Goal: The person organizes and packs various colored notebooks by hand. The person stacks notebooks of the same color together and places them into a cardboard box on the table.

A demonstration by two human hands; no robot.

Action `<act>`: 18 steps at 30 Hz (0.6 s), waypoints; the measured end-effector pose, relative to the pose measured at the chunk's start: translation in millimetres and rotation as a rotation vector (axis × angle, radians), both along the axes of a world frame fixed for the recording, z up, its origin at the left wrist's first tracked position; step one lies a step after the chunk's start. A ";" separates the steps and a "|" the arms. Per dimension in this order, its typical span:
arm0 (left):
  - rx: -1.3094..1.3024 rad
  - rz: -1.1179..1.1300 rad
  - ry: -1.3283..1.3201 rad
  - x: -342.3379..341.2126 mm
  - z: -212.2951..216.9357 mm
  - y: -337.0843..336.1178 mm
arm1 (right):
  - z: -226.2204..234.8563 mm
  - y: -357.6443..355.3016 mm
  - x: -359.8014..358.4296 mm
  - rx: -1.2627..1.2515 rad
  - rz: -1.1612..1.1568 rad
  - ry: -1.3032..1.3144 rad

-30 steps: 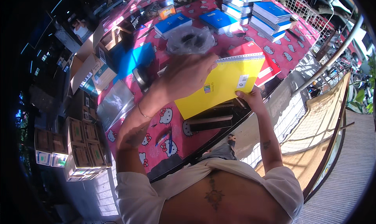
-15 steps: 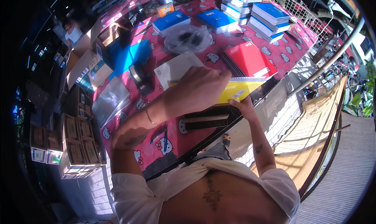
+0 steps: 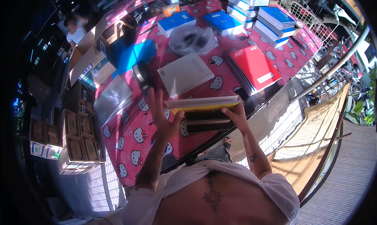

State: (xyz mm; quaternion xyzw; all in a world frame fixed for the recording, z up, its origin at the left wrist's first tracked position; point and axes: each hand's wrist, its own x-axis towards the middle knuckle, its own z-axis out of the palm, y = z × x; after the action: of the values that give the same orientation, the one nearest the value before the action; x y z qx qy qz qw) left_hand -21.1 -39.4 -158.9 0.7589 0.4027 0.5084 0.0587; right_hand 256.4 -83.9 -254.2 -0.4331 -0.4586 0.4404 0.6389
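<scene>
A yellow-covered notebook [image 3: 202,106] is held on edge in front of me, its white page edges turned up. My right hand [image 3: 236,114] grips its right end, the thumb on the near side. Beside its left end my left hand [image 3: 163,119] is open with fingers spread; the thumb is close to the cover, and whether it touches I cannot tell. Just beyond lies a pale grey notebook [image 3: 185,75]. A stack of red notebooks [image 3: 255,69] sits to its right. Below the yellow notebook, a dark flat block [image 3: 208,126] rests at the table's near edge.
Blue notebooks stand in stacks [image 3: 275,18] at the far right, with more [image 3: 176,22] further left. A crumpled clear plastic bag [image 3: 192,40], a black tape dispenser [image 3: 141,77] and a clear plastic sheet [image 3: 114,99] lie on the pink table. Cartons [image 3: 78,140] are at left; a person [image 3: 76,32] is beyond.
The yellow notebook has come nearer and tipped from showing its cover to edge-on. My left hand has swung left off it and opened. The grey and red notebooks are now uncovered.
</scene>
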 end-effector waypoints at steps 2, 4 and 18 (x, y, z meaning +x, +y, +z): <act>-0.605 -0.107 -0.634 -15.1 -76.3 -10.6 | -1.6 0.4 -12.5 -0.023 -0.014 -0.024; -0.529 -0.361 -0.520 0.9 -77.7 -30.7 | -6.9 4.6 -14.9 -0.103 -0.112 -0.167; -0.708 -0.213 -0.396 -13.7 -105.7 -2.9 | -49.2 13.3 11.8 0.057 0.001 0.144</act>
State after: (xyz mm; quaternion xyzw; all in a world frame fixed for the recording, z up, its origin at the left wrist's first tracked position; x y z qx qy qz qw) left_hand -34.8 -42.3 -264.7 0.6170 0.4529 0.4655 0.4445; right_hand 268.2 -70.7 -303.4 -0.3816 -0.4242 0.4574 0.6820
